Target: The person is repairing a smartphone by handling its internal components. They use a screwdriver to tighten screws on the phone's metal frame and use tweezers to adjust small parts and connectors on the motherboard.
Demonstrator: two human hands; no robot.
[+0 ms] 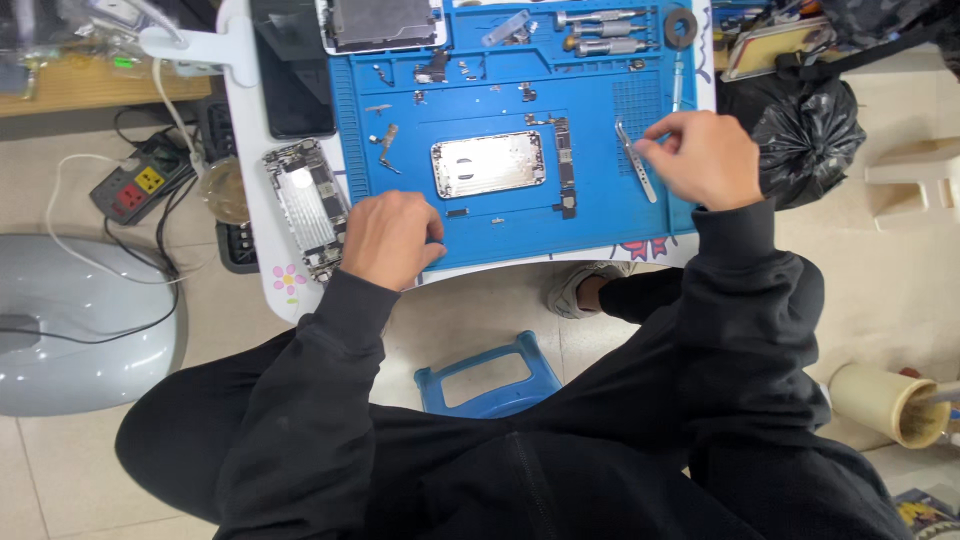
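A silver phone back housing (488, 164) lies in the middle of a blue repair mat (600, 215). A narrow logic board (566, 165) rests along its right side. My right hand (703, 158) is at the mat's right side, its fingertips pinched on metal tweezers (643, 183) that lie slanted on the mat. My left hand (390, 238) rests curled at the mat's lower left corner, with nothing visible in it. Small screws and brackets (386, 145) are scattered on the mat above it.
An opened phone body (305, 205) and a dark screen panel (290, 70) lie on the white table left of the mat. Screwdrivers (605, 30) sit at the mat's top. A power strip (140, 185), black bag (805, 140), blue stool (490, 375) and beige cup (890, 400) are on the floor.
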